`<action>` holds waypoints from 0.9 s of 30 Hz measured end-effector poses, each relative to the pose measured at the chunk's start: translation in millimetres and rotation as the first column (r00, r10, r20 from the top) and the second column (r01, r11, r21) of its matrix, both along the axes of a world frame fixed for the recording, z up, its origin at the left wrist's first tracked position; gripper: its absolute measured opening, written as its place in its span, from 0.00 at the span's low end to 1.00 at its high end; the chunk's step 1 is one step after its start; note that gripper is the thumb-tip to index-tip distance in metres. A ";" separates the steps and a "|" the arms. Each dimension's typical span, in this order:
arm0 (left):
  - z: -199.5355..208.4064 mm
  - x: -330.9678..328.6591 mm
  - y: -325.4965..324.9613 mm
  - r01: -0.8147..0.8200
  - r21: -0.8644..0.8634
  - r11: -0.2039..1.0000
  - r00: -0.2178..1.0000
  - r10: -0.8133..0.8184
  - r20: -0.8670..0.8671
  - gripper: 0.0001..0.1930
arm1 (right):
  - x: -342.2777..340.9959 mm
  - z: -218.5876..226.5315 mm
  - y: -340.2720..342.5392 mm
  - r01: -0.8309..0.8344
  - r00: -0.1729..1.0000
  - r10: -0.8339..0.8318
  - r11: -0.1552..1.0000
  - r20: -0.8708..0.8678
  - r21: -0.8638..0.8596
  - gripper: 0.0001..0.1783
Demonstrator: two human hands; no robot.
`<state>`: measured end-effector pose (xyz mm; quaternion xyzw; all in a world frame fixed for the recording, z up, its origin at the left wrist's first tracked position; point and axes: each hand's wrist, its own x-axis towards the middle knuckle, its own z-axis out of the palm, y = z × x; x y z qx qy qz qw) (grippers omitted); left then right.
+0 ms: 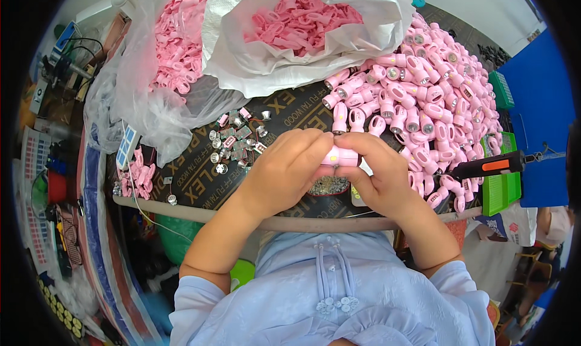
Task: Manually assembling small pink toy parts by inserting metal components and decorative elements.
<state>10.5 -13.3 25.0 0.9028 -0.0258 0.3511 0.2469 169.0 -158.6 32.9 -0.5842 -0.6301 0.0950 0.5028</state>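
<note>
Between my two hands, above the near edge of the table, is a small pink flashlight (342,158). My left hand (289,168) grips its left end with curled fingers. On its other side my right hand (380,171) pinches it with thumb and forefinger; parts of the flashlight are covered by the fingers. Just below them sits a round dish (328,187) of tiny metal pieces, perhaps screws. Several small circuit boards with silvery reflectors (238,141) lie left of my hands. A large heap of pink flashlights (433,98) spreads to the right.
A white sack (242,73) and a clear plastic bag (130,98), both with pink shell parts, stand at the back. Loose pink parts (140,176) lie at left. An orange-and-black electric screwdriver (496,165) hangs on a coiled cord near a green tray (493,194) at right.
</note>
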 end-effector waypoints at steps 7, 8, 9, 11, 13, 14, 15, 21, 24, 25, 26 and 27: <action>-3.3 1.0 2.3 -0.004 0.062 0.998 0.998 0.000 0.057 0.24 | -9.1 0.8 3.2 0.037 0.998 -0.033 0.997 -0.054 0.064 0.19; -7.1 -0.6 3.1 0.010 -0.089 0.996 1.000 -0.011 -0.005 0.20 | -9.9 3.5 2.6 0.048 0.994 -0.048 0.999 -0.098 -0.002 0.17; -9.4 -1.9 3.0 0.015 -0.239 0.971 0.997 -0.031 -0.066 0.16 | -7.9 4.1 4.2 0.049 0.994 -0.049 0.999 -0.100 -0.002 0.17; -4.6 -4.5 -1.1 -0.043 -0.714 0.698 0.975 -0.126 -0.181 0.14 | 3.3 6.2 13.7 -0.178 0.866 -0.017 0.923 -0.500 -0.340 0.16; -5.9 -4.3 1.3 -0.133 -0.985 0.108 0.939 -0.305 -0.160 0.17 | 22.1 12.4 18.4 -0.404 0.657 0.046 0.864 -0.752 -0.300 0.20; -3.2 -2.9 3.2 -0.132 -0.985 0.110 0.938 -0.307 -0.160 0.17 | 30.2 8.9 20.4 -0.462 0.569 0.066 0.851 -0.820 -0.251 0.23; -1.1 -1.9 5.2 -0.143 -0.986 -0.087 0.919 -0.381 -0.100 0.18 | 37.2 5.7 23.8 -0.434 0.689 0.126 0.860 -0.714 -0.267 0.25; -13.0 -6.9 13.9 -0.089 -0.834 -0.545 0.754 -0.584 0.301 0.19 | 29.9 16.4 18.8 -0.292 0.938 0.191 0.886 -0.290 -0.361 0.19; -8.1 1.5 -1.1 -0.026 -0.984 0.174 0.956 -0.283 -0.076 0.19 | 27.0 2.7 14.2 -0.228 0.909 0.092 0.926 -0.407 -0.300 0.19; -8.5 -0.3 -6.0 -0.067 -0.818 0.572 0.971 -0.149 -0.184 0.19 | 24.7 -1.4 12.6 -0.226 0.909 0.089 0.926 -0.407 -0.301 0.19; -5.3 -0.8 -11.2 -0.130 -0.498 0.858 0.974 0.017 -0.225 0.19 | 21.7 -5.1 11.6 -0.227 0.865 0.072 0.939 -0.497 -0.258 0.18; -12.0 -0.1 -9.4 -0.164 -0.234 0.958 0.979 0.129 -0.158 0.21 | 17.9 -8.0 10.8 -0.228 0.810 0.065 0.950 -0.583 -0.211 0.18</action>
